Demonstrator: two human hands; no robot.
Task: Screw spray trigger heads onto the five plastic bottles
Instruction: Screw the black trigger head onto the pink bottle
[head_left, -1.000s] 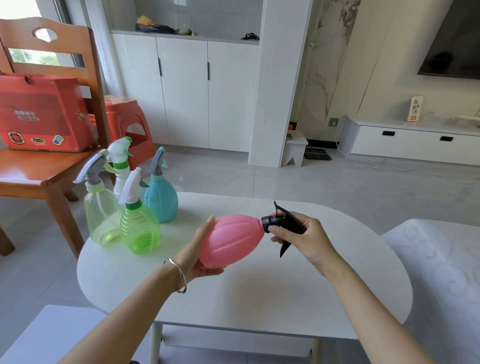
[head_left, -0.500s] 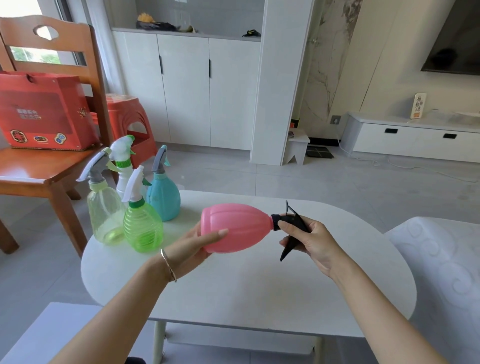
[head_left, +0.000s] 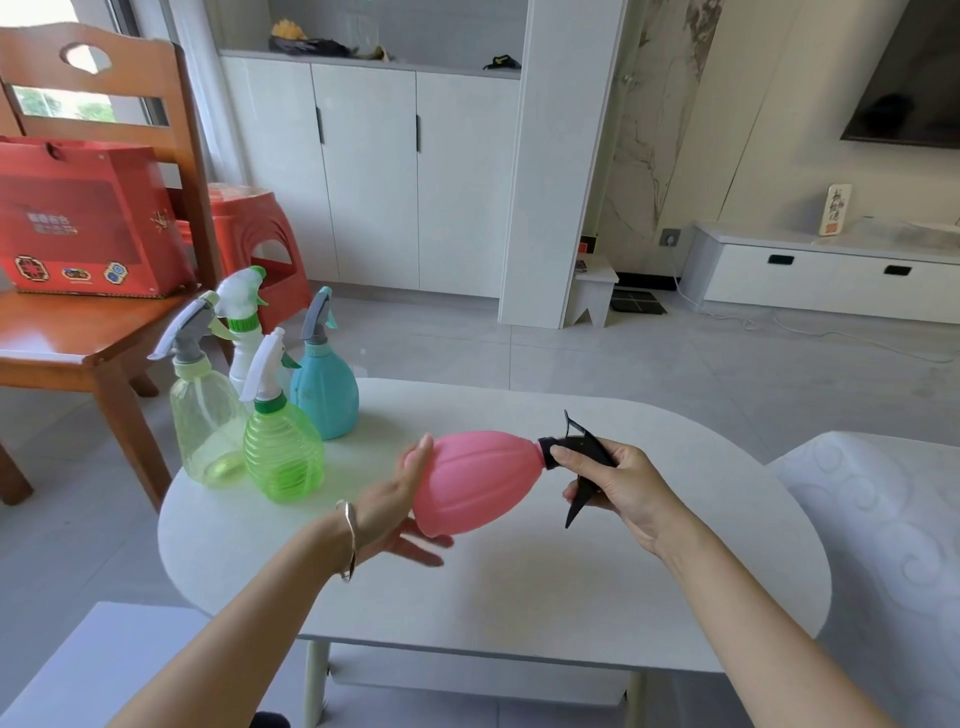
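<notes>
A pink bottle (head_left: 475, 480) is held on its side above the white table (head_left: 519, 587). My left hand (head_left: 400, 506) cups its base with fingers spread around it. My right hand (head_left: 615, 486) grips the black trigger head (head_left: 579, 449) seated on the bottle's neck; its lever points down. At the table's left end stand a pale yellow bottle (head_left: 205, 423), a green bottle (head_left: 283, 449), a white bottle (head_left: 244, 338) and a teal bottle (head_left: 324, 392), each upright with a trigger head on.
A wooden chair (head_left: 78, 343) with a red box (head_left: 83, 223) stands left of the table, a red stool (head_left: 249, 234) behind it. A white patterned seat (head_left: 883, 519) is at the right. White cabinets line the far wall.
The pink bottle has turned in my hands; my left hand shifted from a grip over the top to cupping the base from below. My right hand stayed on the trigger head.
</notes>
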